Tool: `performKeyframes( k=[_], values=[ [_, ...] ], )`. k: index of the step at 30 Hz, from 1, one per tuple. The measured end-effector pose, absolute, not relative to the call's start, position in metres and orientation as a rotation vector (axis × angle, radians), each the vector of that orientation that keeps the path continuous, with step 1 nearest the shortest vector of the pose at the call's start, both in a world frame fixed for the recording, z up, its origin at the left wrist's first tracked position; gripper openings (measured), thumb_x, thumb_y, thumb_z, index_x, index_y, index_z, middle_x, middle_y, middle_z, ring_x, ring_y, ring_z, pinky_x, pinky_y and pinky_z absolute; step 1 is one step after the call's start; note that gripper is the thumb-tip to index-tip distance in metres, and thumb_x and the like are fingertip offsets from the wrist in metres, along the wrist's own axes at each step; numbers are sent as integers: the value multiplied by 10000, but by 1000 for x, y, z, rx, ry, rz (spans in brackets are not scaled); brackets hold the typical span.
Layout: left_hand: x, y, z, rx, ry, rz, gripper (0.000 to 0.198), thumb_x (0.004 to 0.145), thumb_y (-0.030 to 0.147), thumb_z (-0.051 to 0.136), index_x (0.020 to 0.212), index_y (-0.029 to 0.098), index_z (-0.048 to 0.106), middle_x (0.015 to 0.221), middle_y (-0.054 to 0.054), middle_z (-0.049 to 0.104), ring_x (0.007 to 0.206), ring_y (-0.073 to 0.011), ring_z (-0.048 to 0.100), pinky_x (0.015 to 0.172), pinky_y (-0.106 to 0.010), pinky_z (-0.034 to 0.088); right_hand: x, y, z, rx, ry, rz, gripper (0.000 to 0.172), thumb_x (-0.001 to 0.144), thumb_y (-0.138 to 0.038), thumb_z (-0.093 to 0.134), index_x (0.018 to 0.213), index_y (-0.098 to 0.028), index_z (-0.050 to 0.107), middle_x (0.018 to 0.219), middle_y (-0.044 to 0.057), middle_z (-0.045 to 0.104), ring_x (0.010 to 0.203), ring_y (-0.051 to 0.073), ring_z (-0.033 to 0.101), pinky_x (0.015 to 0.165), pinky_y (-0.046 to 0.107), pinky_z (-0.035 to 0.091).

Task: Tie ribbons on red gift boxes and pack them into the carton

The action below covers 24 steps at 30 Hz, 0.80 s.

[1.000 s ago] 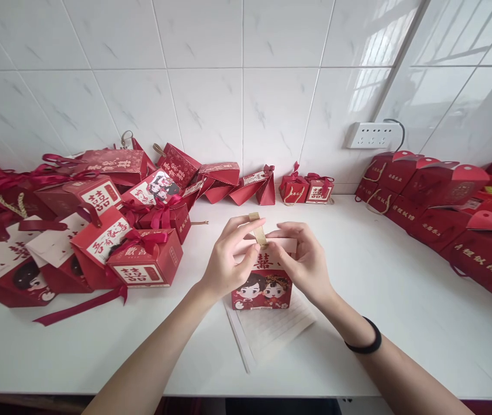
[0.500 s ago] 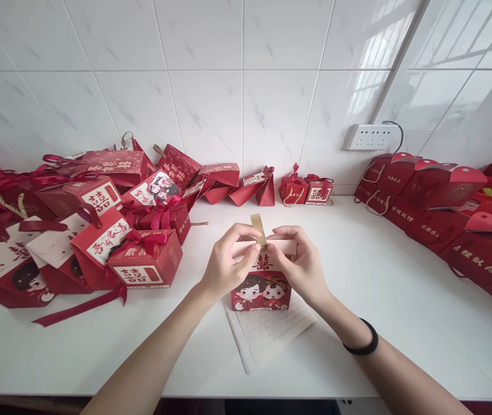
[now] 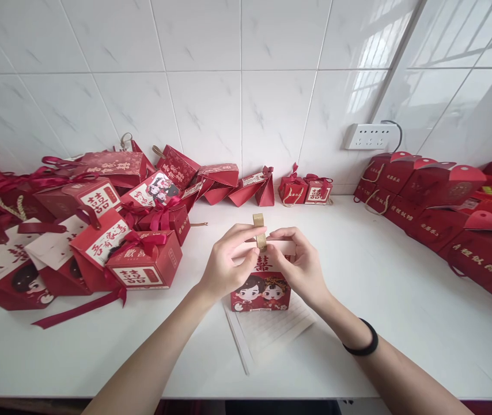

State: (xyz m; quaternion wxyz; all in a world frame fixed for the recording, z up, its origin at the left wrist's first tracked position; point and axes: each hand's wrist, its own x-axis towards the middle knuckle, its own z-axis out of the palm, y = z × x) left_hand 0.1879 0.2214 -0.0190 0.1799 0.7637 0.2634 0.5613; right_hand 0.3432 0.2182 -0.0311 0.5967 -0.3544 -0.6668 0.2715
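A red and white gift box point(image 3: 260, 293) with two cartoon figures stands upright in front of me. A gold ribbon point(image 3: 258, 230) rises as a loop from its top edge. My left hand point(image 3: 231, 258) is closed on the box's white top flap at the left, its fingertips against the ribbon's base. From the right, my right hand point(image 3: 300, 262) pinches the same top edge between thumb and fingers. Beneath the box lie lined paper sheets point(image 3: 278, 331), partly covered by it.
Red gift boxes with ribbons point(image 3: 142, 265) are heaped on the left of the white table point(image 3: 358, 259). Two small boxes point(image 3: 306, 189) stand by the tiled wall. Rows of red boxes point(image 3: 440, 213) line the right side. A power strip point(image 3: 372, 137) is on the wall.
The gold ribbon stood as a slanted strip and now curves into an upright loop. Both hands stay at the box's top with little movement.
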Motion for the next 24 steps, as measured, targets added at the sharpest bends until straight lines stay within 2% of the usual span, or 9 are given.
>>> performKeyframes(
  k=[10, 24],
  values=[
    [187, 222, -20, 2146, 724, 1578, 359, 836, 91, 518, 1145, 233, 634, 1061, -57, 612, 972, -147, 623, 762, -237, 588, 344, 218, -32, -796, -1535, 683, 136, 853, -331, 592, 898, -206, 560, 854, 26, 627, 676, 150, 591, 550, 265, 468],
    [187, 222, -21, 2093, 696, 1547, 330, 859, 126, 517, 1153, 228, 629, 1074, -66, 596, 993, -156, 620, 779, -258, 601, 344, 217, -29, -815, -1553, 699, 133, 835, -332, 595, 875, -211, 557, 816, 17, 621, 622, 140, 573, 490, 247, 440]
  ],
)
